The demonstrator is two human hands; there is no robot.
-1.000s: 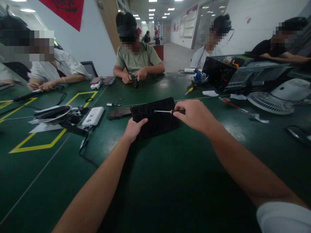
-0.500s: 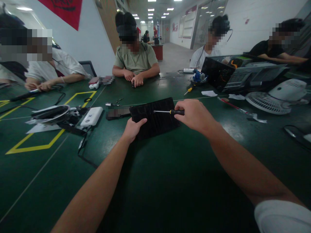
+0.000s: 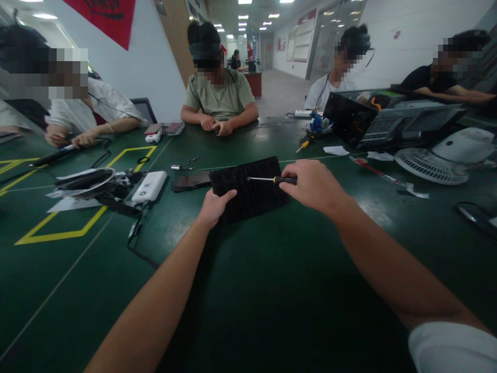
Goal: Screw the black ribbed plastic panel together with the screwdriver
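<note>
My left hand (image 3: 214, 208) grips the left edge of a flat black rectangular panel (image 3: 252, 199), thumb on its near face. The panel is tilted up over the green table, and its dark details are hard to make out. My right hand (image 3: 314, 184) is closed around the black handle of a screwdriver (image 3: 285, 180) with a yellow ring. Its thin metal shaft points left across the panel, with the tip near the panel's upper middle; whether it touches cannot be told. Behind the panel's left side lies a dark flat object (image 3: 190, 181), partly hidden.
Small metal parts (image 3: 178, 167) lie beyond the panel. At left are a white power bank (image 3: 149, 186) with a cable and a pile of parts (image 3: 89, 184). A yellow screwdriver (image 3: 305, 144), a white fan (image 3: 430, 158) and a computer case (image 3: 407, 122) stand right. Several people sit around.
The view has shifted slightly, so everything sits a little further right. My hands, the panel and the screwdriver hold nearly the same pose. The hands of the person at left have moved a little.
</note>
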